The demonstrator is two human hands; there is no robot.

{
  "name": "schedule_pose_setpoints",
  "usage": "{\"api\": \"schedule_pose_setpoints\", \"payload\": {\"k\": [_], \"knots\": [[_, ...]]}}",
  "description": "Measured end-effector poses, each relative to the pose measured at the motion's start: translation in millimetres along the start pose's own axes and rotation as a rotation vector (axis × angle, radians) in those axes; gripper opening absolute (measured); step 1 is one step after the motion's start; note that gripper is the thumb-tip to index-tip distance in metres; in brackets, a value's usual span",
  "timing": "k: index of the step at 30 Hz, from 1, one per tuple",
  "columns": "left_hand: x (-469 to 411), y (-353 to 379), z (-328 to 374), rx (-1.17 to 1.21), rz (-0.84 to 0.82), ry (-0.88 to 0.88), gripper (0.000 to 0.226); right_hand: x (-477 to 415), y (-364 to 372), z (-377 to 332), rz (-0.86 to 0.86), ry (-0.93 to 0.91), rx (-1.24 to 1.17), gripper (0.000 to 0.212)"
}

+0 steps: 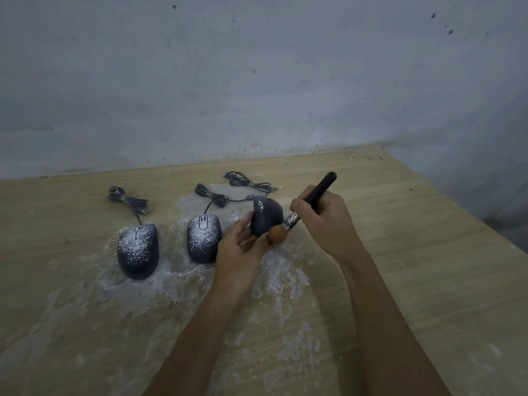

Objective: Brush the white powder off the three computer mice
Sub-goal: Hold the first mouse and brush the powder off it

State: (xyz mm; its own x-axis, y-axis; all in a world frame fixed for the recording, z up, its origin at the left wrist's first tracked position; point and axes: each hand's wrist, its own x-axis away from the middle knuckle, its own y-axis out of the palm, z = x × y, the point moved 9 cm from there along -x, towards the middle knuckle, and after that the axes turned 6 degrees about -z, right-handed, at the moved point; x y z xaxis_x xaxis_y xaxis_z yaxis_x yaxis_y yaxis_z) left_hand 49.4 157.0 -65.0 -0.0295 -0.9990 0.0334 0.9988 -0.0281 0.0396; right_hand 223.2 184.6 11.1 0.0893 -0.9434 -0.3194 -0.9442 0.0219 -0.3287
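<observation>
Left hand [238, 247] curled round a tilted dark grey wired mouse [267, 217] lifted off the wooden table [400, 252], right hand [323, 221] pinching a black-handled brush [303, 208] — orange bristles touching the mouse, two powder-dusted black mice [137, 250] [204, 238] lay left — beside scattered white powder [280, 278].

Black mice [138, 250] speckled with white powder [281, 277], black-handled brush [303, 209] with orange-brown bristles and silver ferrule, pale wood-grain bench [400, 224], dark grey cables [125, 199], stained grey wall [257, 75]
</observation>
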Motion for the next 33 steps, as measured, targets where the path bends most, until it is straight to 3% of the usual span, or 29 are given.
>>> {"api": "schedule_pose_setpoints", "payload": {"k": [9,13,17,21,26,30,33], "knots": [[0.6,-0.9,0.1,0.013,0.018,-0.003,0.060,0.9,-1.4,-6.8,0.021,-0.027,-0.009,0.020],[0.0,-1.6,-3.4,0.039,0.015,-0.028,0.063,0.8,5.6,0.8,-0.080,0.029,0.033,0.018],[-0.7,-0.8,-3.0,0.038,0.011,-0.021,0.063,0.4,-4.3,-2.2,-0.004,0.005,-0.006,0.018],[-0.2,-0.1,-1.3,0.032,-0.002,-0.014,0.064,0.0,3.1,1.7,-0.086,0.043,0.015,0.019],[1.7,1.8,2.5,-0.024,-0.001,0.003,0.063,-9.1,-3.5,-7.4,0.026,-0.009,0.014,0.017],[2.0,0.9,2.1,-0.046,0.000,-0.003,0.063,-16.8,-10.7,-12.0,0.244,-0.061,0.024,0.015],[2.1,1.2,2.9,-0.039,-0.006,-0.009,0.062,-27.8,-9.8,-5.3,0.183,0.012,-0.069,0.018]]}}
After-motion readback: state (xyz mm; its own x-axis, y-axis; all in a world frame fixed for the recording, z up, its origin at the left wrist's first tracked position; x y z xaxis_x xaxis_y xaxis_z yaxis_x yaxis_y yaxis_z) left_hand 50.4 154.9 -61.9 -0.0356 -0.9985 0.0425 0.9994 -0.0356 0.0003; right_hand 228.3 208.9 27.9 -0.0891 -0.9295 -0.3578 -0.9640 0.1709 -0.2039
